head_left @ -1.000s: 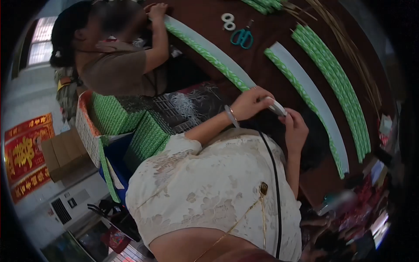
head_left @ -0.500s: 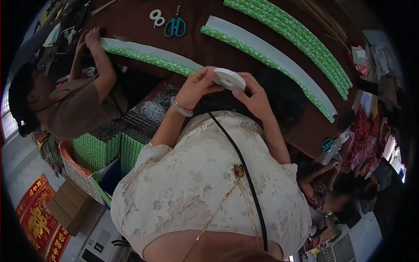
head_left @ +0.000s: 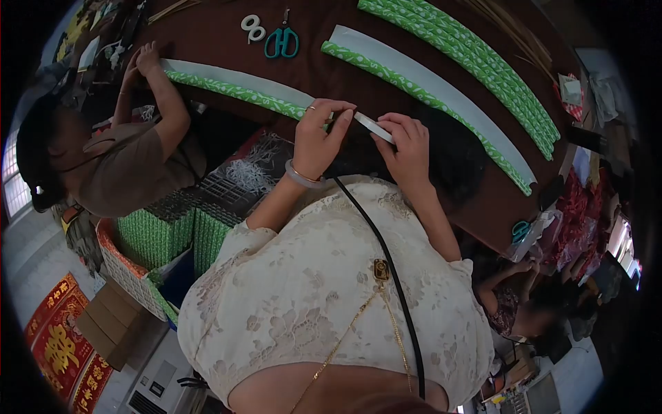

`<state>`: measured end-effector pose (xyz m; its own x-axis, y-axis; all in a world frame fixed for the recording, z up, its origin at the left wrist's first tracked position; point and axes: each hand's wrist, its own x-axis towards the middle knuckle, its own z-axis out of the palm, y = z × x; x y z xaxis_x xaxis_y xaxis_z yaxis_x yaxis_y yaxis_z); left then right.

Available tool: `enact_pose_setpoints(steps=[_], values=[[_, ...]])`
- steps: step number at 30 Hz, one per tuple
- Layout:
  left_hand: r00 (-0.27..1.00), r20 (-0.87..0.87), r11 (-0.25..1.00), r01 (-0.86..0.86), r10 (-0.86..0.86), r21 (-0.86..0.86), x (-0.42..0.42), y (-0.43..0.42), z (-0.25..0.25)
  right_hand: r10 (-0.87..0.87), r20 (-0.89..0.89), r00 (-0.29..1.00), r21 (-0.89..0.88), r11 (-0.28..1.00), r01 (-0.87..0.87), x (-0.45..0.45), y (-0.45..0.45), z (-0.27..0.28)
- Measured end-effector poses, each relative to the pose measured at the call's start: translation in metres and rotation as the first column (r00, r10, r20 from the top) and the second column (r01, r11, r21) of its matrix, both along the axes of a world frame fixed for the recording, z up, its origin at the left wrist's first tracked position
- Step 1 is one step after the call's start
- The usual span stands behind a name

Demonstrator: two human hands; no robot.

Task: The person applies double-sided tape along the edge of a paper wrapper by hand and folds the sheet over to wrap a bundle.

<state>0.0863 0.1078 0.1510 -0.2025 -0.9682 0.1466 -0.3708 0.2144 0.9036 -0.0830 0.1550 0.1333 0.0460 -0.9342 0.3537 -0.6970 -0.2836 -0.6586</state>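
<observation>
A roll of white tape, seen nearly edge-on, is gripped by my right hand between thumb and curled fingers. Against the roll's left end, my left hand has thumb and forefinger pinched together. Whatever lies between those fingertips is too small to make out. Just behind my left hand is the near end of a long green-patterned strip with a white upper band. A co-worker's hands are at that strip's far left end.
On the brown-covered table lie teal-handled scissors, two small white tape rolls, another green-and-white strip and a bundle of green strips. A basket of folded green pieces stands at lower left. Another person sits at right.
The tape roll has turned from showing its flat face to nearly edge-on. My left hand has let go of the roll's side and now pinches at its left end.
</observation>
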Motion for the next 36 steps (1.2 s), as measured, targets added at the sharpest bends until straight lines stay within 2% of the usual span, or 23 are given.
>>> enact_pose_setpoints(steps=[2,5,8,10,11,13,19,23,26,28,36], values=[[0.999,0.039,0.999,0.003,-0.002,-0.035,-0.002,0.003,0.006,-0.025,-0.06,0.998,-0.02,1.0,0.024,0.0,0.001,0.0],[1.0,0.011,1.0,0.022,-0.022,0.012,-0.004,0.008,0.01,-0.056,-0.11,0.992,-0.034,0.998,0.052,0.001,0.002,0.0],[0.994,0.086,0.995,0.072,-0.067,-0.063,-0.004,0.01,0.01,-0.068,-0.12,0.991,-0.041,0.997,0.063,0.002,0.002,0.0],[0.998,0.01,0.997,0.063,-0.064,0.045,-0.006,0.01,0.006,-0.059,-0.134,0.989,-0.044,0.998,0.053,0.003,0.002,0.0],[0.998,0.011,0.997,0.064,-0.064,0.044,-0.005,0.011,0.005,-0.059,-0.133,0.989,-0.045,0.998,0.054,0.003,0.003,0.0],[0.994,-0.049,0.973,0.11,-0.102,0.203,-0.004,0.011,0.002,-0.04,-0.159,0.986,-0.036,0.999,0.035,0.003,0.004,-0.002],[0.998,-0.031,0.98,0.055,-0.05,0.193,-0.004,0.01,0.005,-0.051,-0.158,0.986,-0.044,0.998,0.044,0.004,0.005,-0.002],[0.995,-0.024,0.974,0.096,-0.093,0.203,-0.001,0.012,0.003,-0.057,-0.158,0.986,-0.044,0.998,0.05,0.004,0.005,0.001],[0.994,0.011,0.98,0.104,-0.107,0.169,-0.003,0.013,0.003,-0.083,-0.172,0.982,-0.066,0.995,0.072,0.005,0.005,-0.002],[0.996,0.069,0.993,0.041,-0.049,0.108,-0.005,0.013,0.004,-0.093,-0.158,0.983,-0.073,0.994,0.082,0.005,0.005,-0.002],[0.991,0.133,1.0,0.004,-0.006,0.011,-0.011,0.015,0.004,-0.13,-0.192,0.973,-0.108,0.988,0.11,0.009,0.005,-0.006]])
